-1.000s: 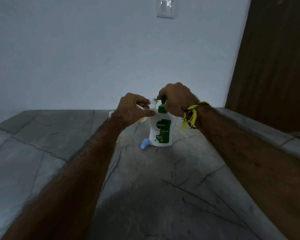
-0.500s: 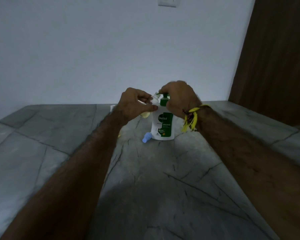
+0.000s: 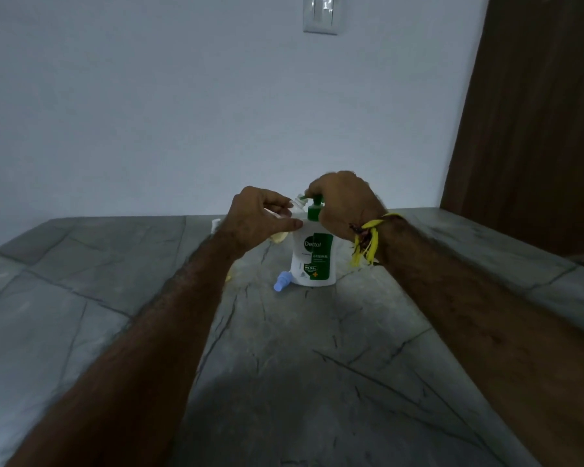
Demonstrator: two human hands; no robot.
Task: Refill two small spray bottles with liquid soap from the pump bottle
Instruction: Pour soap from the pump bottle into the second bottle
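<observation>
While the left hand [image 3: 267,219] pinched a small clear spray bottle [image 3: 295,210] tilted with its mouth at the green nozzle, the right hand [image 3: 343,205] curled over the pump head of the Dettol pump bottle [image 3: 312,257], upright near the stone counter [image 3: 115,291] far edge; blue spray cap [image 3: 281,281] lay beside its base. Best practice: short slow presses, mouth kept touching the spout, base steady to avoid drips

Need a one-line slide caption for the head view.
Left hand holds a small clear spray bottle at the spout of the pump bottle while the right hand rests on its pump; blue cap beside it.
</observation>
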